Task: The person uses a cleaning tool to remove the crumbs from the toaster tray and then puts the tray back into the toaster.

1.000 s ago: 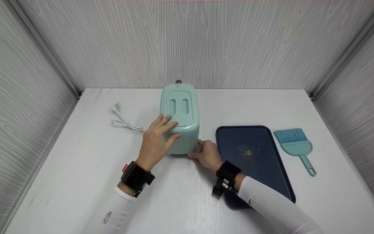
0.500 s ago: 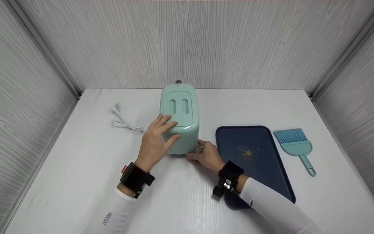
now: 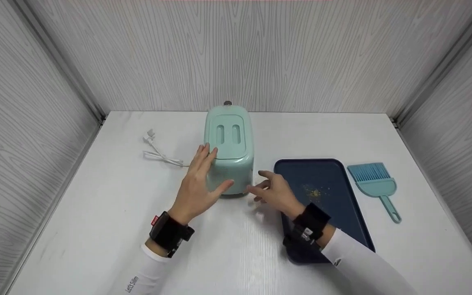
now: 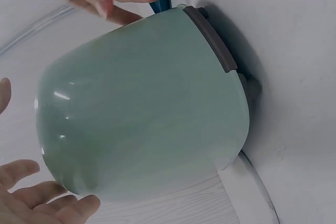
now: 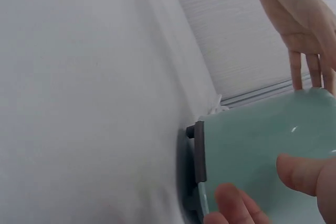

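Note:
A mint-green toaster stands upright on the white table, its slots covered by a lid with two oval recesses. My left hand is at its near left corner, fingers extended and thumb spread across the near end; whether they touch is unclear. To the right of that near end, my right hand hovers with loosely bent fingers, holding nothing. Both wrist views show the rounded toaster body and a dark grey strip along its bottom edge.
A dark blue tray with yellowish crumbs lies to the right, partly under my right forearm. Beyond it lies a teal hand brush. The bundled white cord and plug lie left of the toaster. Grey wood-grain panels surround the table.
My right hand has come away from the toaster's lower right corner, moving right, its fingers loosened. My left hand has slid slightly back towards me, its fingers straighter. The toaster stays in place.

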Demonstrator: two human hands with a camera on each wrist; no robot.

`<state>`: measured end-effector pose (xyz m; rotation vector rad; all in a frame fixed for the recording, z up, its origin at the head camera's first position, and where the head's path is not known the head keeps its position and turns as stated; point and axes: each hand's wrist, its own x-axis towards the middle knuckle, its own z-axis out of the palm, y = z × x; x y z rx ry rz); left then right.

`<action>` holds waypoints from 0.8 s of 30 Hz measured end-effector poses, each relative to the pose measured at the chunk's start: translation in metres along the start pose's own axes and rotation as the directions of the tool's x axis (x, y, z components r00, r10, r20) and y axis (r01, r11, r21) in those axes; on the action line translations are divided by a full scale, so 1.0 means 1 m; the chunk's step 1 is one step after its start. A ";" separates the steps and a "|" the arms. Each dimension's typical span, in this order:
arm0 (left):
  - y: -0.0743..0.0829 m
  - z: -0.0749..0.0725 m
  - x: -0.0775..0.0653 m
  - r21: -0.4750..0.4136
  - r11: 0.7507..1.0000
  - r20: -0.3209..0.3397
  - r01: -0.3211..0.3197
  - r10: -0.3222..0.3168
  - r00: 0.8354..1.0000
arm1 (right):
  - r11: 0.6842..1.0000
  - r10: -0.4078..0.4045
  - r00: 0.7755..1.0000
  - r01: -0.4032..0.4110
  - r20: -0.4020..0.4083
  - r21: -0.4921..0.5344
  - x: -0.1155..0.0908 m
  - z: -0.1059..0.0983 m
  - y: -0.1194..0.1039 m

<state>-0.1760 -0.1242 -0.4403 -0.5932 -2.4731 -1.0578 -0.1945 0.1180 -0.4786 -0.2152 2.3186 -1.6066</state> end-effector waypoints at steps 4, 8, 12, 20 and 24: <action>0.001 0.001 -0.011 0.016 1.000 0.029 -0.017 0.016 0.999 | 0.993 -0.092 0.995 0.090 -0.024 -0.070 -0.010 -0.013 -0.006; 0.001 0.001 -0.021 0.051 0.998 0.040 -0.020 0.018 0.999 | 0.971 -0.192 0.979 0.180 -0.061 -0.158 -0.022 -0.025 -0.012; 0.002 -0.001 -0.030 0.085 0.996 0.062 -0.013 0.008 0.998 | 0.925 -0.288 0.956 0.260 -0.064 -0.276 -0.039 -0.038 -0.013; 0.004 -0.006 -0.045 0.210 0.977 0.135 -0.027 -0.001 0.991 | 0.771 -0.436 0.897 0.334 -0.067 -0.543 -0.071 -0.071 -0.005; 0.004 -0.008 -0.053 0.270 0.963 0.192 -0.008 -0.046 0.980 | 0.704 -0.479 0.873 0.320 -0.090 -0.634 -0.085 -0.087 0.002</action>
